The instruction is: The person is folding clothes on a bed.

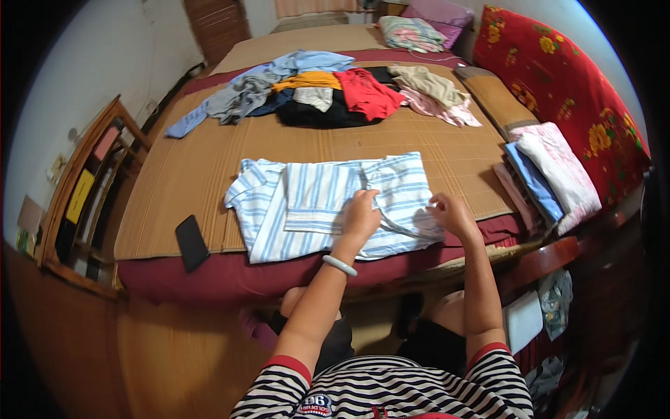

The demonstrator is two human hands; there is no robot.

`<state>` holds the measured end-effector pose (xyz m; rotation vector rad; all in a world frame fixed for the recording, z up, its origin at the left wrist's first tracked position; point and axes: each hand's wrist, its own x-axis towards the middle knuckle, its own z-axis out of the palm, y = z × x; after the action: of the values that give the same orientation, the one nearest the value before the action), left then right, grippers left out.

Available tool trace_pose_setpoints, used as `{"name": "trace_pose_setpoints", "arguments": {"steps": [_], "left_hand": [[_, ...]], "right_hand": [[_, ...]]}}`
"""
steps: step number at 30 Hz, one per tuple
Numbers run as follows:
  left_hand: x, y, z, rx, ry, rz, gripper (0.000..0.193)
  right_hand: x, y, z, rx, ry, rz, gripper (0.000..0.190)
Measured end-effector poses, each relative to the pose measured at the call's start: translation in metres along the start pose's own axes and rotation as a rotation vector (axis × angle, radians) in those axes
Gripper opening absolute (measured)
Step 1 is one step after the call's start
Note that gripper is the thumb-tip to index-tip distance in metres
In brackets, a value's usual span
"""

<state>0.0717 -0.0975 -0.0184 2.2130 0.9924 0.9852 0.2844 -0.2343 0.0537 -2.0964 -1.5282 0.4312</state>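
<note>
A blue-and-white striped shirt (pixel 277 230) lies partly folded at the near edge of the bed, its collar at the left and a sleeve folded across its middle. My left hand (pixel 362 212), with a pale bangle on the wrist, pinches the striped cloth near the sleeve fold. At the shirt's right edge is my right hand (pixel 451 213), its fingers curled close to the cloth; whether it grips any of it cannot be told. A dark smartphone (pixel 191 243) rests to the left of the shirt.
Loose clothes, among them a red garment (pixel 369 94), lie across the woven mat (pixel 172 173). At the right is a stack of folded clothes (pixel 560 173) beside a red floral cushion (pixel 565 99). A wooden rack (pixel 78 199) stands at the left.
</note>
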Motion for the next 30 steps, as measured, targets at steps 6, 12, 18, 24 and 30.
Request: {"name": "trace_pose_setpoints", "arguments": {"steps": [6, 12, 18, 24, 30], "left_hand": [[0.001, 0.008, -0.019, -0.168, -0.15, -0.098, 0.035], [0.012, -0.041, -0.11, -0.071, 0.42, -0.159, 0.03], [-0.023, -0.088, -0.214, 0.543, 0.581, -0.705, 0.051], [-0.019, -0.115, -0.232, 0.392, 0.278, -0.826, 0.059], [-0.007, -0.156, -0.236, 0.134, 0.42, -0.361, 0.05]], "right_hand": [[0.039, -0.022, 0.04, -0.166, 0.434, -0.309, 0.049], [0.044, -0.008, 0.097, -0.333, 0.178, -0.181, 0.064], [0.043, -0.009, 0.098, -0.282, 0.206, -0.162, 0.065], [0.04, -0.007, 0.093, -0.289, 0.218, -0.131, 0.065], [0.045, -0.019, 0.102, -0.234, 0.226, -0.166, 0.066]]}}
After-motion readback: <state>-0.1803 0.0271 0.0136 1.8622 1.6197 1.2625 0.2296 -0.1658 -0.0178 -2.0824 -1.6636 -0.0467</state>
